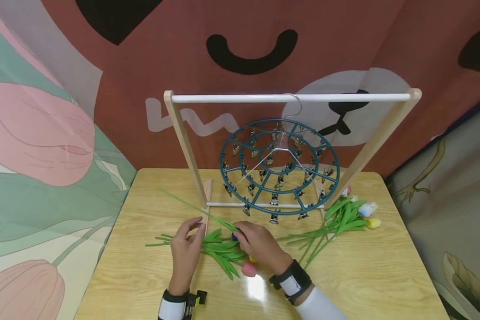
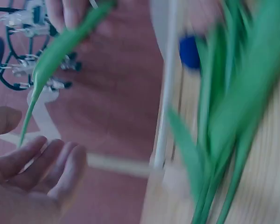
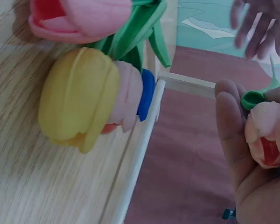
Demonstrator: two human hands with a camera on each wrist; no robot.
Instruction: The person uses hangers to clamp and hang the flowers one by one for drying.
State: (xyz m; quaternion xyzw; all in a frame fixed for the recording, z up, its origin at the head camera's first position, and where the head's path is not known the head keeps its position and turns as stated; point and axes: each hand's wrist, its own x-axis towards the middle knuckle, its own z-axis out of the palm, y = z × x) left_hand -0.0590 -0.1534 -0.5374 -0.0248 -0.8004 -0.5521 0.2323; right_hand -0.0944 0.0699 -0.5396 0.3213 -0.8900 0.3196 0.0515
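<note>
My right hand (image 1: 246, 235) grips a pink artificial tulip (image 3: 267, 136) by its bud. Its long green stem (image 1: 192, 208) runs up and left across the table. My left hand (image 1: 192, 231) hovers beside that stem with relaxed, slightly curled fingers (image 2: 42, 163) and holds nothing. Under both hands lies a bunch of tulips (image 1: 224, 255) with green leaves. In the right wrist view it shows a yellow bud (image 3: 79, 98), a pink-red bud (image 3: 79, 18) and a blue bud (image 3: 147, 93). A teal round clip hanger (image 1: 278, 166) hangs from the rack behind.
The wooden rack with a white bar (image 1: 292, 98) stands at the back of the wooden table (image 1: 364, 275). A second bunch of tulips (image 1: 344, 218) lies at the right by the rack's foot. Patterned cloth hangs behind and at both sides.
</note>
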